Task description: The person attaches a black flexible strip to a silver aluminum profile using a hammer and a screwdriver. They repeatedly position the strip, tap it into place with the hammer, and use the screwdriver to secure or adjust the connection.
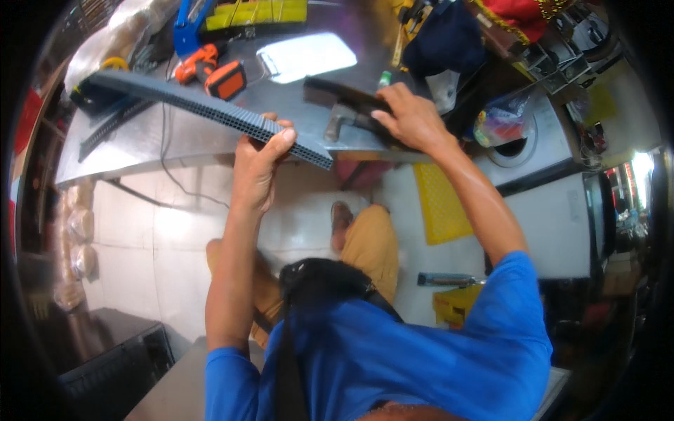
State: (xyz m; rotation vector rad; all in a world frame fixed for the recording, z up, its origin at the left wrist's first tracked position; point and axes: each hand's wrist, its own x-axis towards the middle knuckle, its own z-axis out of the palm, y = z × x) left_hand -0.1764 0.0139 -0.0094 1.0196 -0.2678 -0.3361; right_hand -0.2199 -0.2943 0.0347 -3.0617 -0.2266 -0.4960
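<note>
My left hand (258, 158) grips the near end of a long dark grey ribbed panel (203, 105) that stretches left across the metal table (140, 144). My right hand (411, 116) is closed around the handle of a hammer (340, 118), whose metal head rests near the table's front edge. A dark flat strip (337, 91) lies just behind the hammer.
An orange cordless drill (214, 74) lies on the table behind the panel, with a blue tool (186, 28) and yellow items farther back. A white appliance (533, 140) stands at the right. A yellow mat (439, 203) lies on the tiled floor. A black box (119, 361) sits lower left.
</note>
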